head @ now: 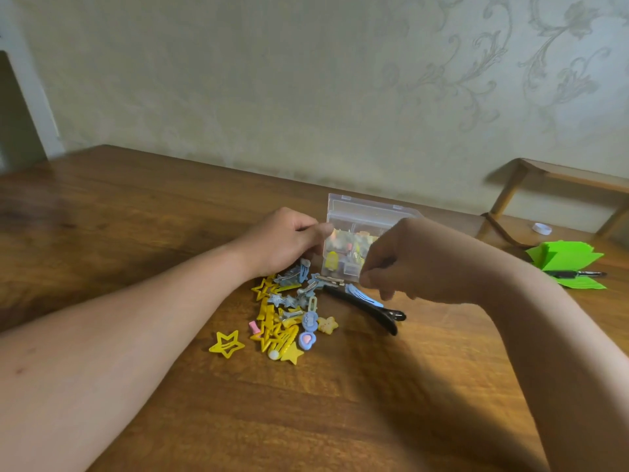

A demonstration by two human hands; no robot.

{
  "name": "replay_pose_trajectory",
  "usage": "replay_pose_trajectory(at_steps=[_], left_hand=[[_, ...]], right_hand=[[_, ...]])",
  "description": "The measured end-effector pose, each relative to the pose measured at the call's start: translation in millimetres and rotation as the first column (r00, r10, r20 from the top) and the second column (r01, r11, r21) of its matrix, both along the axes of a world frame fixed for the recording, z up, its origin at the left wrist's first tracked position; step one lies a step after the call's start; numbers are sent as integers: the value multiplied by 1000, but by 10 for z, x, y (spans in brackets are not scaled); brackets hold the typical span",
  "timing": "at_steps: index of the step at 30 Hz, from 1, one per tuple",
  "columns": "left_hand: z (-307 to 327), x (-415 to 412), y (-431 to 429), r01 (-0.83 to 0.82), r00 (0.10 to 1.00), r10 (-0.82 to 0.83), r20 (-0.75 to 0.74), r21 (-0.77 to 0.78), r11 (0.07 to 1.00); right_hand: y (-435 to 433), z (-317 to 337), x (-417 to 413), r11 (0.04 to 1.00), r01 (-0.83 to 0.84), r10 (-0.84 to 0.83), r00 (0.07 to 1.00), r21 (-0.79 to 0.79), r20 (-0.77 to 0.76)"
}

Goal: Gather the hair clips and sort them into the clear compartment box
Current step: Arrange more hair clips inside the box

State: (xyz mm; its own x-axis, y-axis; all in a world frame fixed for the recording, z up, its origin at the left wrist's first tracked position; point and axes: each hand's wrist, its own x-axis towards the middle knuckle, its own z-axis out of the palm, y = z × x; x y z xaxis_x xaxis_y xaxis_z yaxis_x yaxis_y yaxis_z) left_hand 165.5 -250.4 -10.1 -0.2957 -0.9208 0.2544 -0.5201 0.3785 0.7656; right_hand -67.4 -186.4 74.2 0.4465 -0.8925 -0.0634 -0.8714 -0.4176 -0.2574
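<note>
Two bare hands meet over a heap of hair clips [284, 311] on a wooden table [136, 233], just in front of the clear compartment box [369, 212]. The box stands with its lid raised, close to the table's far edge, where the wood meets a patterned wall [272, 80]; small coloured pieces already lie in its compartments. The left hand [282, 241] is at the box's left side, its fingers curled and the thumb drawn in to the forefinger, though blur hides whether anything is pinched there. The right hand [405, 264] hangs in front of the box's right half with its fingers bunched downward just above a blue clip [364, 294]; whether they grip anything cannot be told. That blue clip lies across a long black clip [377, 313] at the heap's right edge. One yellow star clip [227, 343] lies apart at the heap's near left. Wide bare wood stretches to the left and towards the camera, crossed only by the two forearms. The right end of the table is more crowded, with folded green paper [565, 258], a pen [578, 274] across it, a white ring [542, 228] and a wooden rack [561, 178] near the wall.
</note>
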Motion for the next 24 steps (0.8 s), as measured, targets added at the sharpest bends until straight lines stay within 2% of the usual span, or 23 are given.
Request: replay_pose_trajectory(at_steps=[2,7,13,17,21,23,24], left_hand=[[2,-13,-6,-4,1000,4,11,-15,1000],[7,-29,-7,-11,1000,11,21,-24,1000],[16,-16,-4,-28,999,28,20,2,1000],[30,-16,20,-37,999,37,32,5,999],[33,-17,23,-46,998,46,39,-5,999],[36,-30,26,-50,998,50,38,-9,999],[34,-38,23,-46,998,47,34,-6,999]], right_hand=[[7,-27,29,1000,4,-5,996,-16,-90],[3,-99,100,985,-15,-31,966,-175,-258],[38,-162,214,969,-41,-45,941,-243,-336],[68,-154,225,972,-46,-37,938,-231,-343],[62,-123,172,991,-56,12,940,-121,-341],[49,-47,99,999,-37,27,962,-35,-270],[39,13,42,1000,-12,12,984,-1,-176]])
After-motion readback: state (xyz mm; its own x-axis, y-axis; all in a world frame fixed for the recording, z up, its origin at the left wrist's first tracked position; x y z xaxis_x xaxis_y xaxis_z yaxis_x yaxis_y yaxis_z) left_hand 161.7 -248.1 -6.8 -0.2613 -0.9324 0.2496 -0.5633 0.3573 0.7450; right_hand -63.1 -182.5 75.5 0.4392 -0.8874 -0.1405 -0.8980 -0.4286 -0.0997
